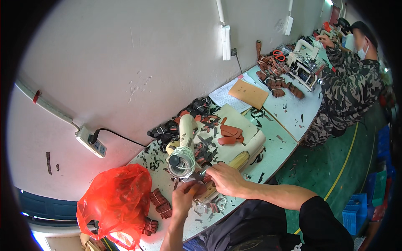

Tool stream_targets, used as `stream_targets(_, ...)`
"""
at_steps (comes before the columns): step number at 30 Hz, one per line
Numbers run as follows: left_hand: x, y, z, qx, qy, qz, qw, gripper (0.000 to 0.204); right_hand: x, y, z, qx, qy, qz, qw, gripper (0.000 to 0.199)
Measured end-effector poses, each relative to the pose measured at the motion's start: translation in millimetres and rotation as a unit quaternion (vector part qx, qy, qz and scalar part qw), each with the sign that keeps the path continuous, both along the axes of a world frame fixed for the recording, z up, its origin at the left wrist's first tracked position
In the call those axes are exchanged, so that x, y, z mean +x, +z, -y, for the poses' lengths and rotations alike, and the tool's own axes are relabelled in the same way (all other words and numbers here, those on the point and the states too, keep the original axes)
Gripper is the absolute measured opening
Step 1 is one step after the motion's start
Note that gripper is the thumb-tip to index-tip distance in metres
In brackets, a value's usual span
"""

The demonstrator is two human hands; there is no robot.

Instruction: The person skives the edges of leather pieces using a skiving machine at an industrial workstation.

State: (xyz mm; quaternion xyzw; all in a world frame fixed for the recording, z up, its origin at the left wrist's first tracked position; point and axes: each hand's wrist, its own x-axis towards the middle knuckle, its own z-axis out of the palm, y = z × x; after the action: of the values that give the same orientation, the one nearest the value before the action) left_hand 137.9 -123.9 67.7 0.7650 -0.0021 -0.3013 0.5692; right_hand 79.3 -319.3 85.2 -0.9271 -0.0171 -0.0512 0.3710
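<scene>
My left hand is at the front of a cream bench machine, its fingers bent and pressed together beside a small brown piece whose shape I cannot make out. To its right, my right hand is closed, with a small tool with a teal and metallic end sticking out past the fingertips. The two hands almost meet under the machine's head, which has pale cord wound round it. Reddish-brown leather pieces lie on the machine's bed. What the left fingertips grip is hidden.
A red plastic bag and bundled brown strips sit at the left. Dark scraps litter the table. Behind lie a brown envelope and papers. At the right, a person works beside another machine.
</scene>
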Motion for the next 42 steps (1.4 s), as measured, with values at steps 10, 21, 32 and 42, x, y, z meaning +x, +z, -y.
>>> stream_targets(10,-3,3,-16,-0.022,0.043,-0.08,0.996,0.019,-4,-5,11,0.041,0.036,-0.037,0.998,0.015)
stream_targets(21,-4,-7,-2,-0.05,0.017,-0.042,0.998,0.02,-4,-1,0,-0.067,0.031,-0.046,0.996,0.028)
stream_targets(32,-7,-2,12,-0.035,0.039,0.011,0.999,0.021,-2,-11,1,0.014,0.036,0.006,0.999,0.022)
stream_targets(42,-4,-7,-18,0.001,0.005,0.005,1.0,0.023,-6,1,13,0.052,0.018,-0.06,0.997,0.02)
